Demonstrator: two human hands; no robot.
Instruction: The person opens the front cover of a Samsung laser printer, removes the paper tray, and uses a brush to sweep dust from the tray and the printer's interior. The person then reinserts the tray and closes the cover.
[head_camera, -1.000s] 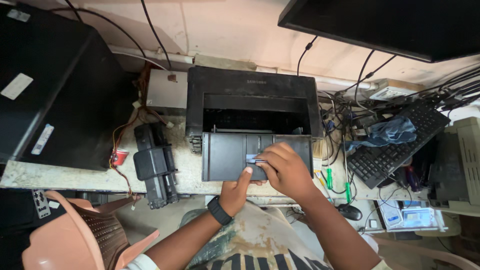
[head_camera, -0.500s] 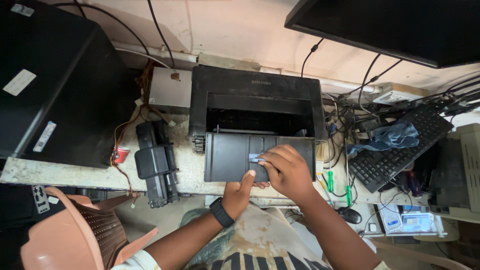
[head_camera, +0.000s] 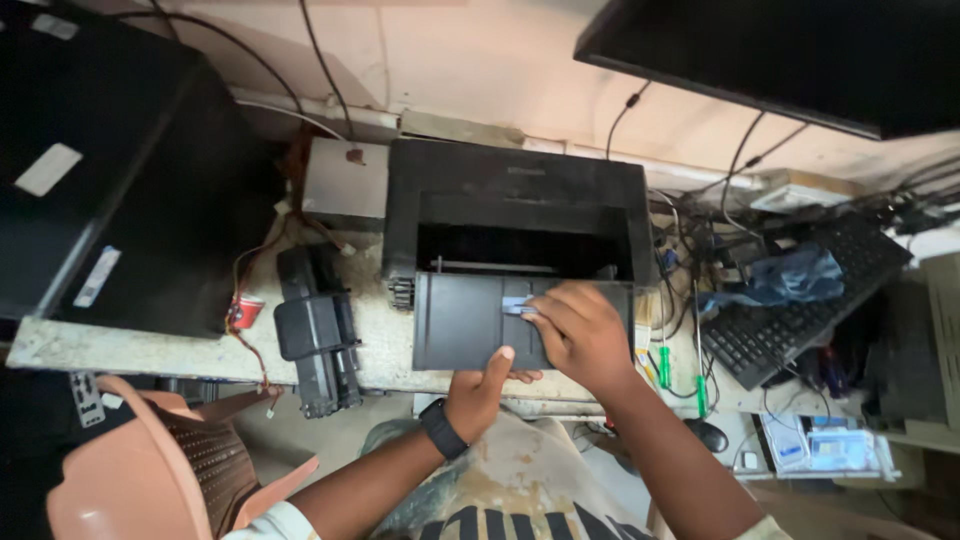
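Black printer (head_camera: 515, 200) sits mid-bench, front flap (head_camera: 470, 320) dropped open twd the person, dark slot visible behind it.

Right hand (head_camera: 580, 335) on flap's right half, fingers curled, tips pinching at a small pale tab (head_camera: 518, 305) near flap's top edge. Looks closed on tab, but exact contact partly hidden by knuckles; can't tell how firm.

Left hand (head_camera: 480, 390) at flap's near edge, thumb up over the top face, other fingers under & out of sight. Loosely clasping the edge, not a full fist. Black watch (head_camera: 438, 428) on that wrist.

Toner cartridge (head_camera: 315, 330), black, lying on bench just left of printer, well apart from both hands. Small red cup (head_camera: 245, 312) w/ wires further left. Grey box (head_camera: 345, 185) touching or just beside printer's left rear corner; can't tell which.

Big black case (head_camera: 110, 170) fills far left. Black keyboard (head_camera: 800, 310) to the right, tilted, blue cloth (head_camera: 785, 278) lying on it. Two green pens or drivers (head_camera: 662, 368) just beside printer's right side, amid tangled cables. Monitor (head_camera: 790, 55) overhead at top right. Mouse (head_camera: 708, 435) below bench edge, right of forearm. Orange-pink plastic chair (head_camera: 150, 470) bottom left.
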